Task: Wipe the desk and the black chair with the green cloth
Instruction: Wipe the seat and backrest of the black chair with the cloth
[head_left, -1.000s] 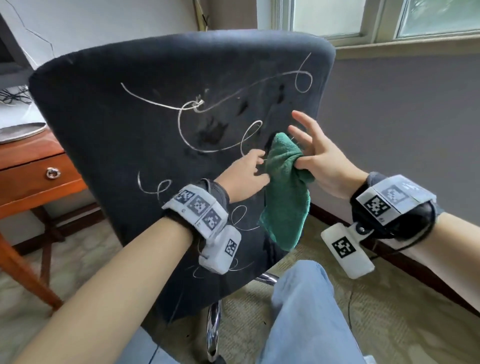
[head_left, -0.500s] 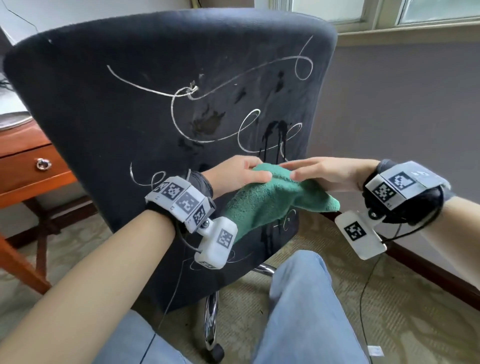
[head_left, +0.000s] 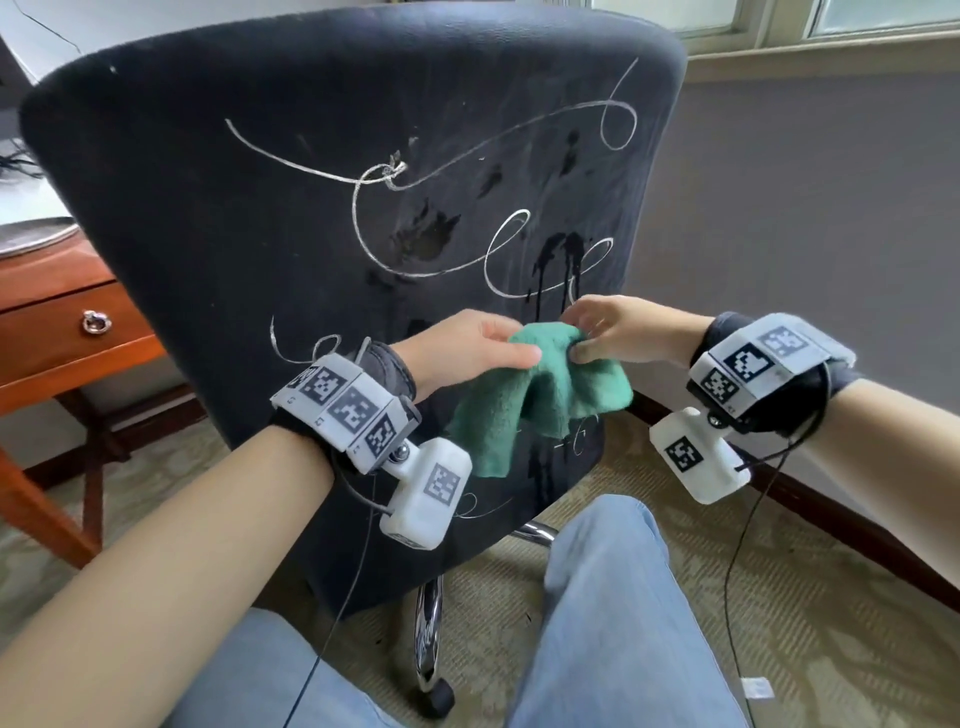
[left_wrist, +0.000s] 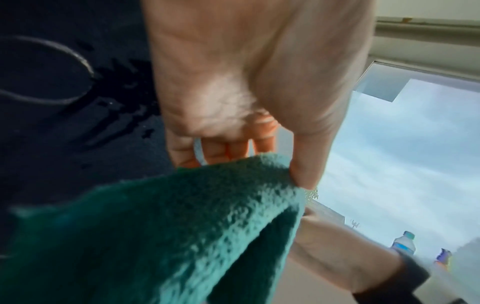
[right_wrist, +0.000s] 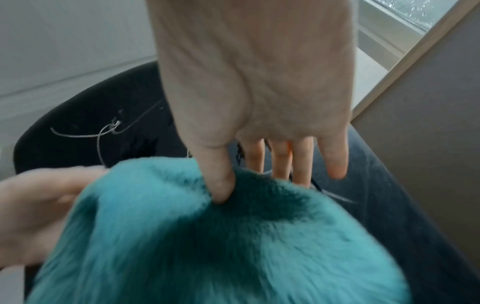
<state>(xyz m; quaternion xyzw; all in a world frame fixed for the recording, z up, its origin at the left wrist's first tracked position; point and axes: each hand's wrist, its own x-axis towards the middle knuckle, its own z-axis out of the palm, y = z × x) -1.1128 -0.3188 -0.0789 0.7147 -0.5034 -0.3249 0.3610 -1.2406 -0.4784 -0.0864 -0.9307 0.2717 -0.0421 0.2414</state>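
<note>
The person sits facing the back of the black chair (head_left: 337, 218), and both hands are busy with the green cloth (head_left: 540, 384) rather than with the wiping itself. The left hand (head_left: 467, 348) pinches one top edge of the cloth between thumb and fingers; the right hand (head_left: 618, 330) pinches the other, thumb pressed into the pile with the fingers behind it. Between them the cloth hangs in loose folds, held just in front of the lower right part of the chair back, seemingly not pressed flat against it.

To my eye this is a regrip: the cloth is being bunched or refolded for a fresh face, midway through the chair part of the job. Wet dark drips (head_left: 558, 265) run down the fabric just above the hands, and a blotchy stain (head_left: 426, 236) sits further up, near the pale embroidered swirls (head_left: 363, 182). The next move likely calls for one hand to gather the cloth into a pad and press it up against those drips.

The wooden table (head_left: 57, 332) stands far left, well apart from the hands.
</note>
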